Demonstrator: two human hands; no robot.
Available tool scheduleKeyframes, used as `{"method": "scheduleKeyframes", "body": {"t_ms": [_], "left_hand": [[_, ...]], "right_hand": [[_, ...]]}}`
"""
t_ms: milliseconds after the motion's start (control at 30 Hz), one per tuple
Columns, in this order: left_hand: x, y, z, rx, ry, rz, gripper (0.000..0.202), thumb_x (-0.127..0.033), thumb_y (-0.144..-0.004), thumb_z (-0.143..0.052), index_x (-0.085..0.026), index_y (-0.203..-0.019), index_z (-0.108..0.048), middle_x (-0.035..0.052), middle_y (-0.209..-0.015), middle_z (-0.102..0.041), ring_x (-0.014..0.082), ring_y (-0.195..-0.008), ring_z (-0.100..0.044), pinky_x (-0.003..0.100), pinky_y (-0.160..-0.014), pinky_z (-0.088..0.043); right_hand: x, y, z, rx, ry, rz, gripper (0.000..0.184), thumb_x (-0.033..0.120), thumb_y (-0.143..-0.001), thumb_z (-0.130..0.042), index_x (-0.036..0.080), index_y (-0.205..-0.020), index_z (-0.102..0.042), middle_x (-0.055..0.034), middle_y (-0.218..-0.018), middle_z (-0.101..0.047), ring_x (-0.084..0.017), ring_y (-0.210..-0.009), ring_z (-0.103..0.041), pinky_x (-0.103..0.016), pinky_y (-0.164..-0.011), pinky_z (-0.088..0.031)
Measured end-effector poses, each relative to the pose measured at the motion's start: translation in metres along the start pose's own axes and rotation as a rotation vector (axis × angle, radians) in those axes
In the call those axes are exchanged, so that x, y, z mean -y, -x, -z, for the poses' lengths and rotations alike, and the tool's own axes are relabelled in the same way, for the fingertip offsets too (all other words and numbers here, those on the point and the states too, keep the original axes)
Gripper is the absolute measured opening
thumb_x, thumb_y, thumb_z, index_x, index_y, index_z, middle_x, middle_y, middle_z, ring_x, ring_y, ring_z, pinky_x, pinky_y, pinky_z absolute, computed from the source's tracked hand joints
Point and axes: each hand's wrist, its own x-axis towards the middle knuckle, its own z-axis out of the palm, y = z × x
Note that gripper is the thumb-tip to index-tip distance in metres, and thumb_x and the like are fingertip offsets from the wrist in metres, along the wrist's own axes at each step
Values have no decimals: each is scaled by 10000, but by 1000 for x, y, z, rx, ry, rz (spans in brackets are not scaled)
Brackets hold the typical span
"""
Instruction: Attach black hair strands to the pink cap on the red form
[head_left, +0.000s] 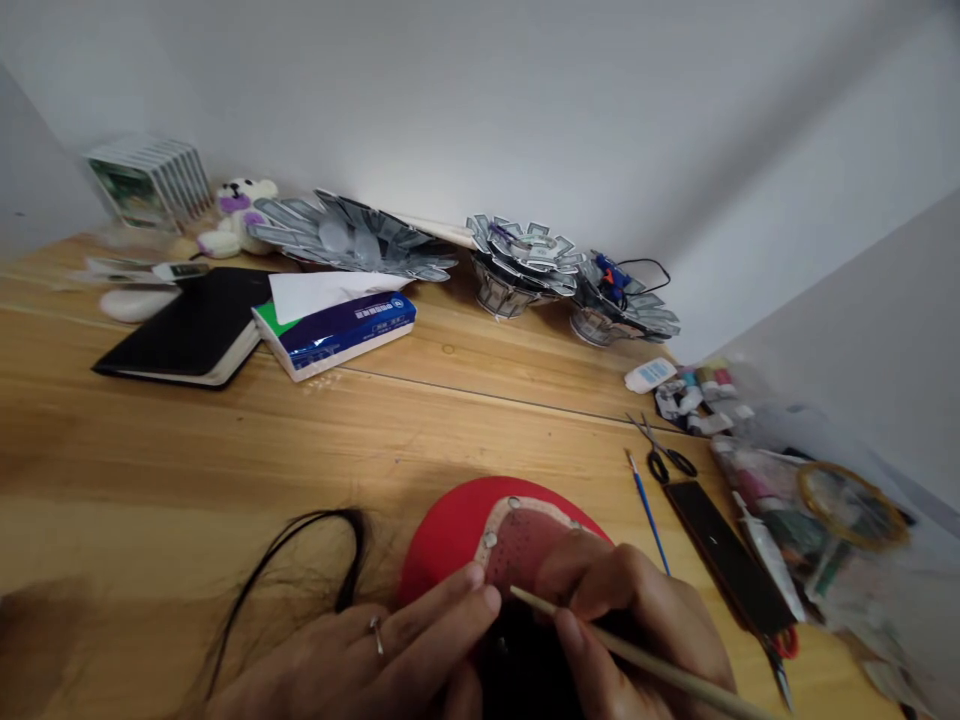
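Observation:
A red dome (459, 522) bears a pale mesh (529, 535) with a light edging band (497, 513), fastened by several round-headed pins. Dark hair (517, 665) covers its near part, below the hands. My left hand (397, 650), wearing a ring, rests its fingertips at the mesh edge. From behind its knuckles comes a lock of dark hair (281, 532) that curves left over the table; the thumb's grip on it is mostly hidden. My right hand (637, 620) is closed around a slim wooden stick tool (637, 655), whose tip points at the mesh beside the left fingertips.
On the wooden table (480, 430) lie a black notebook (195, 325) and a tissue pack (345, 330). Banknote-like paper bowls (517, 265) stand along the wall. To the right are scissors (660, 450), a blue paintbrush (649, 510), a dark flat case (731, 555) and bagged supplies (795, 520).

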Motion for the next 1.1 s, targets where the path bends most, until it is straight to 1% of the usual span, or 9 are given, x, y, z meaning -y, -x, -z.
{"method": "scheduleKeyframes", "body": {"t_ms": [67,133,267,400,533,667,800,933,1100], "left_hand": [[3,1,3,24,3,-80,334,-262,-1105,-242,-157,-1130,-558,-11,-1005,-795,80,-499,-717,133,-599,-606],[5,3,6,53,-3,-116,331,-232,-1101,-234,-157,-1151,-552,4,-1051,-781,93,-498,-719,158,-615,-613],[2,9,2,16,-31,-59,351,-212,-1090,-238,-166,-1132,-583,-4,-1037,-784,107,-544,-741,183,-552,-607],[-3,15,-7,4,-31,-24,325,-216,-1068,-293,-154,-1157,-599,21,-1075,-777,138,-668,-773,225,-462,-595],[-1,19,-6,8,-33,-23,321,-218,-1074,-313,-158,-1158,-617,12,-1106,-771,128,-729,-778,208,-549,-623],[3,21,-3,55,-67,-217,329,-114,-1054,-319,-213,-1079,-631,-3,-1141,-763,144,-981,-751,191,-620,-627],[6,26,-6,64,-32,-178,358,-136,-1057,-287,-193,-1150,-628,14,-1154,-759,134,-880,-771,201,-628,-635],[7,31,-6,115,-48,-247,365,-114,-1040,-320,-236,-1118,-656,-16,-1236,-722,151,-1141,-685,198,-775,-624],[9,29,-2,94,-55,-275,368,-110,-1028,-329,-235,-1104,-667,5,-1231,-714,159,-1157,-669,217,-824,-614]], "right_hand": [[-1,2,0,21,4,14,264,1,-811,-535,253,-861,-475,23,-745,-615,-126,-623,-635,-199,-522,-487],[-1,3,1,35,26,16,249,5,-828,-516,250,-854,-475,23,-727,-601,-122,-597,-615,-201,-502,-469],[3,0,3,61,60,4,213,36,-870,-540,246,-860,-510,9,-699,-618,-134,-572,-625,-212,-483,-487],[7,-3,2,19,77,11,203,72,-902,-567,245,-813,-510,6,-667,-623,-133,-540,-621,-208,-459,-494],[6,-4,0,30,91,10,218,68,-886,-559,251,-802,-475,24,-662,-614,-121,-522,-599,-194,-452,-478],[4,-3,0,29,108,30,227,69,-876,-550,258,-804,-446,35,-657,-606,-119,-523,-599,-194,-465,-479],[4,-2,3,80,148,29,244,29,-849,-533,258,-835,-449,27,-691,-625,-120,-555,-617,-194,-489,-493],[4,-2,4,101,160,24,226,42,-850,-523,256,-845,-451,31,-709,-636,-116,-575,-631,-191,-519,-513],[6,-3,2,82,182,43,179,110,-915,-528,257,-840,-460,39,-687,-641,-113,-541,-627,-186,-493,-509]]}}
